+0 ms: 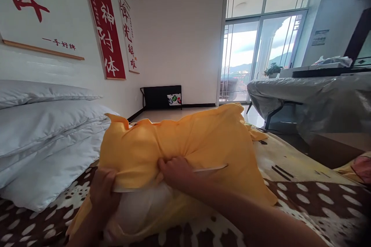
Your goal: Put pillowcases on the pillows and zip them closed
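Observation:
In front of me a yellow pillowcase (220,135) is pulled over a white pillow (136,208), which shows through the opening on the near side. At that opening my left hand (104,189) is closed on the left part of the edge. My right hand (175,171) has its fingers closed on bunched cloth near the middle, and creases fan out from there. A pale strip, perhaps a zipper edge, runs right of my right hand. Some fingertips of both hands are hidden in the folds.
White pillows (43,127) are stacked at the left. Beneath lies a brown blanket (307,197) with white spots, beside a pale yellow cloth (290,158). A plastic-covered table (284,88) stands at the right, and a black folded item (156,96) leans on the back wall.

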The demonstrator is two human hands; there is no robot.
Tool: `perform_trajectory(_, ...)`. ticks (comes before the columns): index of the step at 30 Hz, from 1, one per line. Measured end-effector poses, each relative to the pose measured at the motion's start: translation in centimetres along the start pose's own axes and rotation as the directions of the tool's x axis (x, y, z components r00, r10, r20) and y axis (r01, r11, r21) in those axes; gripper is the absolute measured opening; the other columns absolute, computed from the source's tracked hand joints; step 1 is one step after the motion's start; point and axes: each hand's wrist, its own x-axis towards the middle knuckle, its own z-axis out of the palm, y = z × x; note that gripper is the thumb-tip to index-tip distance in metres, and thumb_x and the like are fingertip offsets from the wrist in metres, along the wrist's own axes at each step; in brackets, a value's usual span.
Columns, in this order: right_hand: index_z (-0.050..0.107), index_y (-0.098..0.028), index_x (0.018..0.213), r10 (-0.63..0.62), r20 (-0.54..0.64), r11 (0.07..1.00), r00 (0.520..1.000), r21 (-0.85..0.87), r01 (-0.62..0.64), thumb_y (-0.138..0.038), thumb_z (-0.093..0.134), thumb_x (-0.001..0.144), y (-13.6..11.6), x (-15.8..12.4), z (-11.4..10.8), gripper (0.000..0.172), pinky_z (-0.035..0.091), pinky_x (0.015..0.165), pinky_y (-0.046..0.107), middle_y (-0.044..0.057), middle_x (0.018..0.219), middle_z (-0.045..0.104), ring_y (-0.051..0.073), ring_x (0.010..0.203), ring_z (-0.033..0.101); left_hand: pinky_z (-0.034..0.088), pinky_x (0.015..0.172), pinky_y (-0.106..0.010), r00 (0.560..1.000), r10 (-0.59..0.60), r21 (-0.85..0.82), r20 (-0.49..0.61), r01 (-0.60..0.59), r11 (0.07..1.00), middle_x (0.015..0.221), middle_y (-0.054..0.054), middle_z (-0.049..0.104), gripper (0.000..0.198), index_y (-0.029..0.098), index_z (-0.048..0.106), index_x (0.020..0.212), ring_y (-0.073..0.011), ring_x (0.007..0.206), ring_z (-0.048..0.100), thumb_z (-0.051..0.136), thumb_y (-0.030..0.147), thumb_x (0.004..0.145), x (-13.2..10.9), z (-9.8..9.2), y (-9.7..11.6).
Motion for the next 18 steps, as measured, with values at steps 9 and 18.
perform_trajectory(9,0.054,-0.018,0.094,-0.088,-0.135,0.993,0.987,-0.086,0.077,-0.018,0.05,0.083,3.4,-0.4,1.5,0.012,0.04,0.063,0.029,0.007,0.083,0.066,0.021,0.078,0.062,0.034,0.059,-0.027,0.933,0.242,0.016,0.266,-0.256,0.967,0.066,-0.003,0.049,0.023,0.019,0.048,0.076,-0.0171,0.063,0.044,0.037,-0.001,0.073,-3.1,-1.7,-1.4)
perform_trajectory(18,0.061,-0.015,0.09,0.309,-0.33,0.865,0.892,-0.292,-0.407,-0.011,0.043,0.086,13.7,-8.2,-1.5,0.018,0.032,0.066,0.032,0.009,0.083,0.064,0.022,0.079,0.057,0.04,0.067,-0.029,0.911,0.33,0.009,0.247,-0.343,0.939,0.068,-0.004,0.059,0.023,0.016,0.055,0.081,-0.0176,0.069,0.053,0.034,0.008,0.088,-0.9,-3.9,-0.7)
